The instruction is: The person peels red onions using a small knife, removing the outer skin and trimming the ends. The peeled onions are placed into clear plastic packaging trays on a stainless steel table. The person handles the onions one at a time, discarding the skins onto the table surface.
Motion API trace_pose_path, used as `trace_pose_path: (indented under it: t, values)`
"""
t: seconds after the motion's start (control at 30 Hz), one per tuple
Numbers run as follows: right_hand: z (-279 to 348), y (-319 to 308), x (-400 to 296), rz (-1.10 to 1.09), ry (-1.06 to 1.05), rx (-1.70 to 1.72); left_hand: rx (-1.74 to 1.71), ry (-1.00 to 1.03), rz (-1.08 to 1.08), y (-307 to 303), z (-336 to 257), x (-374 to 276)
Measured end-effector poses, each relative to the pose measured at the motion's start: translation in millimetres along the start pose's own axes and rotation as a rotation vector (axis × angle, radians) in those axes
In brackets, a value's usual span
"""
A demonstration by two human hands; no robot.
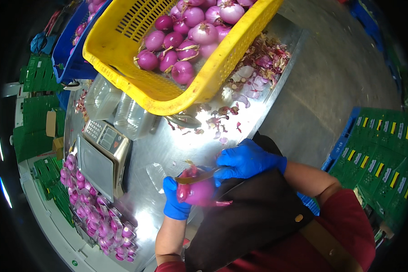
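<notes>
My left hand [176, 200], in a blue glove, is closed around a red onion [202, 193] just in front of the dark apron. Loose strips of red skin hang from the onion. My right hand [243, 159], gloved in blue too, grips a knife whose blade [193, 178] lies across the top of the onion, pointing towards my left thumb. The knife's handle is hidden in the right fist. On the steel table [146, 153] beyond my left hand lies a clear plastic tray [155, 176].
A yellow basket [204, 91] of red onions stands on the table, with onion peelings [255, 81] beside it. Stacked clear trays [132, 115], a digital scale [98, 163] and packed onions [95, 217] are at the left. A blue crate [71, 64] stands behind.
</notes>
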State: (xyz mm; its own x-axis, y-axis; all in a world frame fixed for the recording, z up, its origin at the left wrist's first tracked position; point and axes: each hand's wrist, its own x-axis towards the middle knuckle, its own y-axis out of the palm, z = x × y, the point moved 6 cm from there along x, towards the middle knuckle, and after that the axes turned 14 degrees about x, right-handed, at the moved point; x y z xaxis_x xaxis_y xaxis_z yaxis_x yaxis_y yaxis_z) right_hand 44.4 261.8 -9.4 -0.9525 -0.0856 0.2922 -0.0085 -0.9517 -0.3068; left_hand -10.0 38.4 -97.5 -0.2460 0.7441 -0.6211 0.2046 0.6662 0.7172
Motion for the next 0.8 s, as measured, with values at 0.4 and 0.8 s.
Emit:
trace_pose_path:
  t: [0.4,0.8]
  values:
    - [-44,-7,-24,-0.171,0.33,0.306,1.156,0.422,-0.478,89,-71,0]
    - [-8,-25,-1,-0.173,0.35,0.071,0.044,0.277,-0.096,66,-47,0]
